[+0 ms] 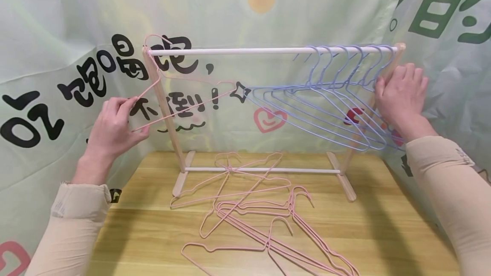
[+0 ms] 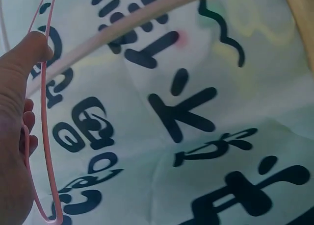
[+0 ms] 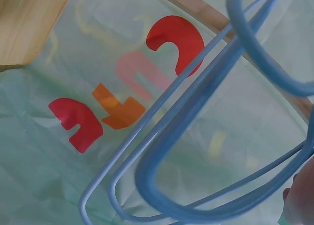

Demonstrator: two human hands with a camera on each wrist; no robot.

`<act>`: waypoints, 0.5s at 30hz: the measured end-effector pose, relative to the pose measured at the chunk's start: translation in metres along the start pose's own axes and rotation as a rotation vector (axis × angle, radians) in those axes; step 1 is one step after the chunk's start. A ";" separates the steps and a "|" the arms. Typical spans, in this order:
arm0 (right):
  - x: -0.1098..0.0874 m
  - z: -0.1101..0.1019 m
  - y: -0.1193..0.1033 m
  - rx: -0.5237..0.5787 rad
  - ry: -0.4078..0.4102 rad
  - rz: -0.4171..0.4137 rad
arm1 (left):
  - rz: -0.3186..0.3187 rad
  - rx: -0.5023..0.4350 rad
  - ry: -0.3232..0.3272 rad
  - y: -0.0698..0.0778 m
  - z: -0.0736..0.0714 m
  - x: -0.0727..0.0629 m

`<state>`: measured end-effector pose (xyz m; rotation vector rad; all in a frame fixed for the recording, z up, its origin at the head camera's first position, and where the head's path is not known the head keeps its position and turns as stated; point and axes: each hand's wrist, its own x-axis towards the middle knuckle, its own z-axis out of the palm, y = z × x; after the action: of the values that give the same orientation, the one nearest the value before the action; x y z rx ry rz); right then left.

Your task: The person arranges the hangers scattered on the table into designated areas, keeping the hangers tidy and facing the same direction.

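Observation:
My left hand (image 1: 113, 127) grips one corner of a pink wire hanger (image 1: 195, 105), its thumb against the wire in the left wrist view. That hanger's hook arches over the left end of the white top rail (image 1: 238, 51), beside the post top. At the other end, my right hand (image 1: 404, 93) grips the wooden right post (image 1: 360, 129) of the rack, below the rail. Several blue hangers (image 1: 322, 86) hang close together on the rail there, and their bent wire corners (image 3: 147, 176) cross the right wrist view next to the hand's edge.
Several pink hangers (image 1: 255, 231) lie overlapping on the wooden table (image 1: 145, 225), some across the rack's white lower bar (image 1: 303, 171). Flat wooden feet (image 1: 346, 186) carry the rack. Printed cloth (image 1: 230, 7) closes off the back and both sides.

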<state>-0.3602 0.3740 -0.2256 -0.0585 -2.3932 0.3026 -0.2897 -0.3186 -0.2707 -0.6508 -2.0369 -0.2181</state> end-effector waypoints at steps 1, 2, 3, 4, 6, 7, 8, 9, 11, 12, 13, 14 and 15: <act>0.000 0.000 0.000 0.001 0.004 -0.002 | -0.006 0.005 -0.010 -0.001 0.001 -0.002; 0.000 0.000 0.000 0.001 0.006 -0.003 | -0.010 0.008 -0.017 -0.003 0.002 -0.004; 0.000 0.000 0.000 0.001 0.009 -0.005 | -0.015 0.010 -0.023 -0.004 0.003 -0.006; 0.000 0.000 0.000 0.002 0.011 -0.007 | -0.017 0.010 -0.028 -0.005 0.004 -0.008; 0.000 0.000 0.000 0.001 0.014 -0.008 | -0.017 0.010 -0.031 -0.007 0.007 -0.012; 0.000 0.000 0.000 0.002 0.013 -0.008 | -0.015 0.009 -0.033 -0.008 0.009 -0.014; -0.001 0.000 0.000 0.002 0.011 -0.007 | -0.012 0.011 -0.036 -0.009 0.011 -0.016; -0.001 0.000 0.000 0.002 0.010 -0.006 | -0.008 0.014 -0.037 -0.010 0.012 -0.018; -0.001 0.000 0.000 0.003 0.010 -0.005 | -0.002 0.017 -0.040 -0.011 0.016 -0.021; -0.001 0.000 0.000 0.002 0.010 -0.004 | -0.001 0.018 -0.040 -0.012 0.017 -0.023; -0.001 0.000 0.000 0.003 0.010 -0.005 | 0.000 0.021 -0.039 -0.013 0.019 -0.024; -0.001 0.000 0.000 0.003 0.009 -0.005 | -0.001 0.025 -0.035 -0.013 0.021 -0.026; -0.001 0.000 0.000 0.003 0.008 -0.005 | -0.002 0.031 -0.030 -0.013 0.022 -0.027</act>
<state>-0.3596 0.3737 -0.2265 -0.0529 -2.3844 0.3028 -0.3024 -0.3306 -0.3038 -0.6363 -2.0657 -0.1785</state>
